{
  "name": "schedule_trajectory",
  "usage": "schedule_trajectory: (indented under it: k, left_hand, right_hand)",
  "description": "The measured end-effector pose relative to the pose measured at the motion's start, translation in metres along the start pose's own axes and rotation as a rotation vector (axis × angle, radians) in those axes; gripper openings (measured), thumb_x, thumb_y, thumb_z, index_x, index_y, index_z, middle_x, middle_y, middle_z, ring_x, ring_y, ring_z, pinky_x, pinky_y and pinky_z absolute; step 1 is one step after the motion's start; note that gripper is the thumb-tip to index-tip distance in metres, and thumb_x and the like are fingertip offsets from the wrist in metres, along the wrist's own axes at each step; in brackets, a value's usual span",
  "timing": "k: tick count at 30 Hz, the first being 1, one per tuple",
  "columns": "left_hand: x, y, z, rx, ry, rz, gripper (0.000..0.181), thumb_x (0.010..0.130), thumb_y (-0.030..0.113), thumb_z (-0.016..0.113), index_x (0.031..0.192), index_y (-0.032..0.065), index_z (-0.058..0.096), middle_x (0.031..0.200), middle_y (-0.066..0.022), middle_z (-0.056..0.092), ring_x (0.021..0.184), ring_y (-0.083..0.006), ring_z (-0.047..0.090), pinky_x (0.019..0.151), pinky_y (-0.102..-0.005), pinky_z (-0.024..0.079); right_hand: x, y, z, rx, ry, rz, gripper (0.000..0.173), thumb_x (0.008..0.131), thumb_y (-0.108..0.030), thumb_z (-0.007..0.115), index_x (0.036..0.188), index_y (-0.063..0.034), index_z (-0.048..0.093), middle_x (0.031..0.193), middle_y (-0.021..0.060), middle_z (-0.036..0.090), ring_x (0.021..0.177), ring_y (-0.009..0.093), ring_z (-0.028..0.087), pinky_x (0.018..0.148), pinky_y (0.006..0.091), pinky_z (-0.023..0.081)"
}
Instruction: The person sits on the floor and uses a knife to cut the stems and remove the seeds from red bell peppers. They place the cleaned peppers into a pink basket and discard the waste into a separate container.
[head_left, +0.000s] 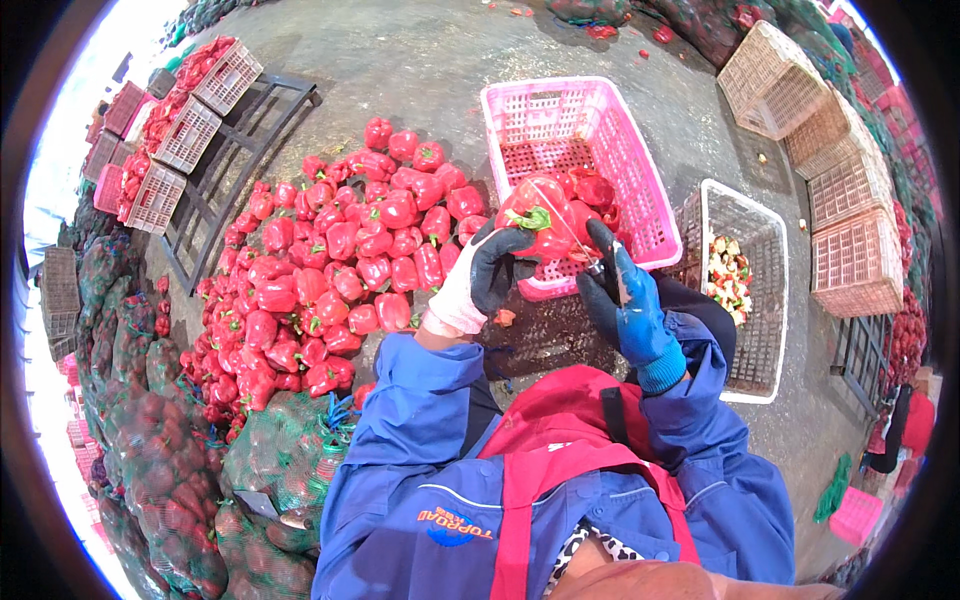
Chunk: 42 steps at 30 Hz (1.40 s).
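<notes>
My left hand (491, 262), in a white glove with a dark coated palm, is closed around a red bell pepper (551, 232) with a green stem. My right hand (626, 307), in a blue glove with dark coating, grips a small knife (594, 264); its thin blade lies across the pepper. Both hands are over the near edge of a pink plastic crate (649, 172). Inside that crate several red peppers (596, 191) lie at the near end. To the right, a white-rimmed crate (781, 300) contains cut pepper cores (727, 277).
A large heap of red bell peppers (337, 255) covers the floor at left. Full green mesh sacks (165, 465) line the near left. Filled crates (184, 131) rest on a metal rack (225, 165). Stacked pale crates (855, 259) stand at far right.
</notes>
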<state>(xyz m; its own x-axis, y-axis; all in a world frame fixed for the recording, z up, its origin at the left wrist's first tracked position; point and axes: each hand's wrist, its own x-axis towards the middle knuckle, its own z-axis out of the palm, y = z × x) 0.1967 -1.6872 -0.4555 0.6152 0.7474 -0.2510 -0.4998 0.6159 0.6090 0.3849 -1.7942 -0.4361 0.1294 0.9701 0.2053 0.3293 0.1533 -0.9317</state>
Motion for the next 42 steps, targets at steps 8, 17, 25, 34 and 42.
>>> schedule_trajectory:
  k: [8, 17, 25, 34, 42]
  left_hand:
    - [0.007, -0.01, 0.004, 0.075, -0.009, 0.066, 0.03, 0.083, 0.004, 0.062, 0.113, 0.0063, 0.058, 0.099, -0.0043, 0.065, 0.088, -0.0165, 0.065, 0.068, -0.0278, 0.055]
    - [0.013, -0.018, -0.025, 0.151, -0.009, -0.015, 0.026, 0.087, 0.013, 0.061, 0.111, 0.0053, 0.058, 0.099, -0.0058, 0.064, 0.083, -0.0157, 0.062, 0.071, -0.0275, 0.05]
    - [0.019, -0.019, -0.02, 0.189, -0.051, -0.059, 0.02, 0.089, 0.018, 0.057, 0.104, 0.0051, 0.061, 0.092, -0.0074, 0.066, 0.077, -0.0176, 0.064, 0.065, -0.0285, 0.051]
    - [0.03, -0.011, -0.001, -0.035, -0.131, -0.003, 0.063, 0.083, -0.005, 0.055, 0.14, 0.0122, 0.035, 0.125, -0.0089, 0.054, 0.107, -0.0219, 0.06, 0.092, -0.0413, 0.052]
    - [0.031, 0.006, 0.017, -0.347, 0.017, -0.018, 0.038, 0.091, 0.039, 0.053, 0.118, 0.0117, 0.056, 0.113, -0.0084, 0.062, 0.105, -0.0269, 0.061, 0.087, -0.0448, 0.053]
  right_hand:
    - [0.01, 0.021, 0.003, -0.267, 0.047, -0.059, 0.065, 0.082, -0.005, 0.064, 0.142, -0.0081, 0.039, 0.088, 0.0196, 0.065, 0.077, 0.031, 0.067, 0.065, 0.0381, 0.049]
    - [0.02, 0.039, 0.011, -0.09, 0.095, -0.128, 0.064, 0.081, 0.0, 0.063, 0.14, -0.0078, 0.042, 0.086, 0.0182, 0.065, 0.071, 0.02, 0.064, 0.064, 0.0317, 0.049]
    - [0.022, 0.063, 0.015, -0.203, 0.161, -0.171, 0.067, 0.077, -0.003, 0.066, 0.14, -0.0072, 0.043, 0.074, 0.0124, 0.059, 0.064, 0.021, 0.06, 0.059, 0.0337, 0.047]
    - [-0.011, 0.188, -0.001, -0.359, 0.049, 0.51, 0.032, 0.086, -0.028, 0.061, 0.107, -0.0054, 0.056, 0.076, 0.0141, 0.062, 0.065, 0.027, 0.06, 0.061, 0.0408, 0.05]
    - [-0.003, -0.017, 0.0, 0.428, 0.067, 0.649, 0.026, 0.097, -0.03, 0.053, 0.113, -0.0121, 0.062, 0.064, -0.0014, 0.054, 0.046, 0.008, 0.047, 0.042, 0.0244, 0.037]
